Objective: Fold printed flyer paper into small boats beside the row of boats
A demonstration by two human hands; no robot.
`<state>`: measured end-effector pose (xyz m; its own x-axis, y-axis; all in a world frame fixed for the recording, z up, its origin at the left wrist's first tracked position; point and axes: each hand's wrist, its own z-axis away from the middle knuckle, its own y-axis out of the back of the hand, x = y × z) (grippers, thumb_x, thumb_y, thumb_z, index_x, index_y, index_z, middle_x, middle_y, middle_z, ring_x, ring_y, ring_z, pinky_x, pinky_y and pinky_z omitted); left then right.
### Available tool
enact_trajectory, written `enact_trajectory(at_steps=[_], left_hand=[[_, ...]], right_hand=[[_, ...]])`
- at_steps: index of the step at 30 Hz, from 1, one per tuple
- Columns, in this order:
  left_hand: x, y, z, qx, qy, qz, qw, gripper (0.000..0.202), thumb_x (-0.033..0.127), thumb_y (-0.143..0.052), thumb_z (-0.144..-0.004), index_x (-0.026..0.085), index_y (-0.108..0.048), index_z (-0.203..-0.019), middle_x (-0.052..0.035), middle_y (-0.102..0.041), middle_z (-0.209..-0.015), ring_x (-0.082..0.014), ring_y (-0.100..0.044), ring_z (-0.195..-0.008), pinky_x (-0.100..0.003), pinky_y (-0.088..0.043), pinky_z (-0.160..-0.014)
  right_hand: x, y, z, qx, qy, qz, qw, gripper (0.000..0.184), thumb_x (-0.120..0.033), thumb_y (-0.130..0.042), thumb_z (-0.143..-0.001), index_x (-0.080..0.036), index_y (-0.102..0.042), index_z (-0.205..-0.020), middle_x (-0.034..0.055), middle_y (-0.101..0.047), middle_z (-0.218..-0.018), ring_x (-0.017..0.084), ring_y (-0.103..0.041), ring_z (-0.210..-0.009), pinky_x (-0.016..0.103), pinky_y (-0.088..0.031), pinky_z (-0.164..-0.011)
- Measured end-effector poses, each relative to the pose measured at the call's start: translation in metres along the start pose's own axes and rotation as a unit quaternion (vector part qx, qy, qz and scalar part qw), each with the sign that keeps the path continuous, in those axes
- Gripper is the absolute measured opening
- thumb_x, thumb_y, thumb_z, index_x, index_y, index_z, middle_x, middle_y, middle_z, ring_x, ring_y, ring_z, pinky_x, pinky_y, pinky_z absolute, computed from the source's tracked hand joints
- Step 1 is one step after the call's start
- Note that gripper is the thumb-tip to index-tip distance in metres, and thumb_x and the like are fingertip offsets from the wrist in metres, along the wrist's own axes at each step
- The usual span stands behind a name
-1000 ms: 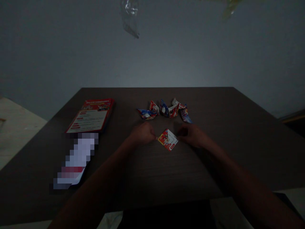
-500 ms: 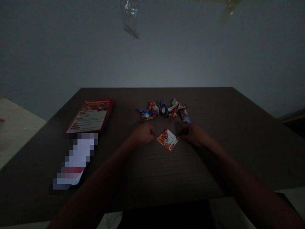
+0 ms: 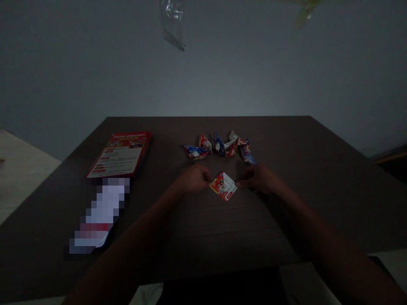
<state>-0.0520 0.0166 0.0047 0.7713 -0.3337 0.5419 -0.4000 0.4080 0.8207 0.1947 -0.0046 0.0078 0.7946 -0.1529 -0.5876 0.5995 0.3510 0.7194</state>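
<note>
Red-and-white folded paper (image 3: 224, 186) is lying diamond-wise on the dark table (image 3: 203, 237), so I'm calling it the clock's centre — the left hand (image 3: 193, 178) is pinching its 9 o'clock corner with fingers curled in, and the right hand (image 3: 258, 178) is pinching the 3 o'clock corner between its fingertips. Several blue-and-red folded shapes (image 3: 230, 148) are sitting around 12 — and a stack of leaflets (image 3: 119, 156) is resting between 9 and 10.

No words were legible before you: the print on the red-bordered leaflet stack (image 3: 118, 156) and the folded paper square (image 3: 224, 186) was too small and dim to read.
</note>
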Motion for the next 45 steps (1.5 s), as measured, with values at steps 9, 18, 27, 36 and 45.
enact_trajectory(at_steps=[9,18,27,36,45], left_hand=[[0.009,-0.003,0.007,0.012,-0.022,-0.005,1.0,0.028,0.016,-0.053,-0.071,0.02,-0.073,-0.09,-0.003,-0.072,-0.087,-0.016,-0.062,-0.076,-0.025,-0.042,-0.064],[0.009,-0.005,0.009,0.025,-0.029,-0.005,0.999,0.027,0.02,-0.052,-0.073,0.019,-0.073,-0.089,-0.0034,-0.072,-0.088,-0.0157,-0.062,-0.074,-0.024,-0.042,-0.063],[0.009,-0.005,0.01,0.033,-0.026,-0.018,0.999,0.027,0.021,-0.052,-0.072,0.02,-0.073,-0.088,-0.0024,-0.072,-0.088,-0.016,-0.061,-0.075,-0.024,-0.041,-0.062],[0.01,-0.006,0.01,0.026,-0.021,-0.014,0.999,0.026,0.021,-0.052,-0.073,0.02,-0.072,-0.089,-0.0028,-0.072,-0.089,-0.0166,-0.062,-0.077,-0.025,-0.042,-0.064],[0.009,-0.007,0.011,0.038,-0.023,-0.02,0.999,0.025,0.018,-0.054,-0.07,0.019,-0.071,-0.088,-0.0037,-0.071,-0.088,-0.0169,-0.061,-0.076,-0.026,-0.043,-0.065]], right_hand=[[0.003,0.0,0.002,0.002,0.022,-0.028,0.999,0.035,-0.047,-0.074,-0.063,-0.016,-0.065,-0.076,0.0011,-0.064,-0.063,0.01,-0.053,-0.045,0.02,-0.039,-0.04],[0.007,0.004,0.002,-0.009,0.037,-0.076,0.996,0.019,-0.029,-0.074,-0.064,-0.016,-0.063,-0.073,-0.0007,-0.063,-0.062,0.009,-0.054,-0.049,0.019,-0.041,-0.044],[0.013,0.002,-0.002,-0.01,0.048,-0.091,0.995,0.019,-0.027,-0.075,-0.063,-0.016,-0.064,-0.074,-0.0004,-0.064,-0.064,0.01,-0.054,-0.05,0.02,-0.042,-0.043],[0.008,0.002,0.001,0.0,0.037,-0.054,0.998,0.019,-0.029,-0.073,-0.066,-0.016,-0.064,-0.076,0.0003,-0.064,-0.065,0.01,-0.054,-0.051,0.02,-0.04,-0.044],[0.007,0.003,0.003,-0.018,0.069,-0.115,0.991,0.019,-0.031,-0.069,-0.069,-0.015,-0.063,-0.077,-0.0007,-0.06,-0.064,0.009,-0.052,-0.053,0.021,-0.04,-0.048]])
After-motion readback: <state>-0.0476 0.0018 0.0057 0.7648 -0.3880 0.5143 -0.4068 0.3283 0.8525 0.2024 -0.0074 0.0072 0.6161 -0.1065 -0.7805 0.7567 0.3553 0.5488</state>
